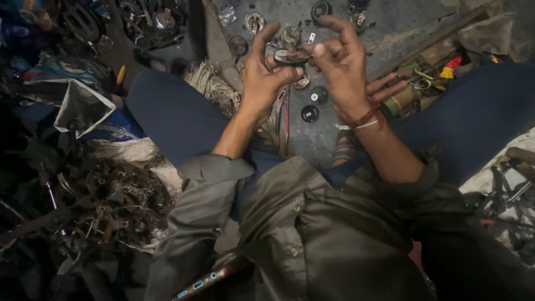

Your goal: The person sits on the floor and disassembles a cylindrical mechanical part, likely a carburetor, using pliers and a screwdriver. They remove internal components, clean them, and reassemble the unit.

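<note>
A small round metal part [291, 56] is held above the lap, clamped between both hands. The left hand [262, 78] pinches its left edge, fingers curled. The right hand [340, 64] grips the right edge, index finger raised. Black round caps [310, 113] lie on the floor below; a crumpled grey wrapper [83, 106] sits far left.

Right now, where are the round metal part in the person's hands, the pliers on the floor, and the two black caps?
Round metal part [291, 56], head view, its dark rim.
Pliers [282, 114], head view, the handles.
Black caps [310, 113], head view, top of the nearer cap.
</note>
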